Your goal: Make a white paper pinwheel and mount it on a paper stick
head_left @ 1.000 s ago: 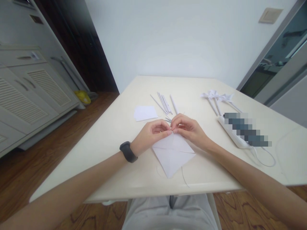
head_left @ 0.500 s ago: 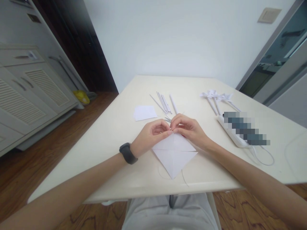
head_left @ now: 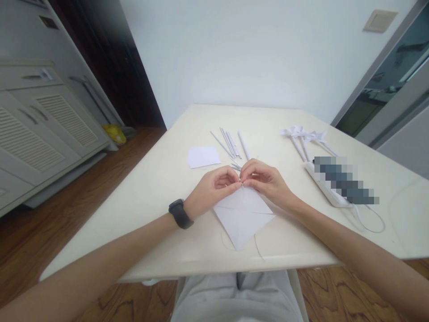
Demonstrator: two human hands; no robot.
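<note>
A white square of paper [head_left: 241,226] with creases and slits lies cornerwise in front of me, its near tip pointing at the table's front edge. My left hand [head_left: 219,184], with a black band on the wrist, pinches the far corner of this paper. From the other side my right hand [head_left: 263,179] pinches the same corner, fingertips against those of the left. The fingers hide the corner itself. Thin thread [head_left: 258,248] shows from under the paper's near edges. Just beyond the hands lie small scissors [head_left: 236,166], partly covered.
Behind the hands lie several thin rolled paper sticks [head_left: 231,143] and a thicker one [head_left: 244,145]. A stack of white paper [head_left: 203,157] is to the left. At the right are white paper pinwheels on sticks [head_left: 303,134] and a power strip [head_left: 326,185] with a cord.
The paper's near tip has swung slightly to the left and the sheet tilts a little. Both hands keep their pinch at the far corner. The view has shifted slightly.
</note>
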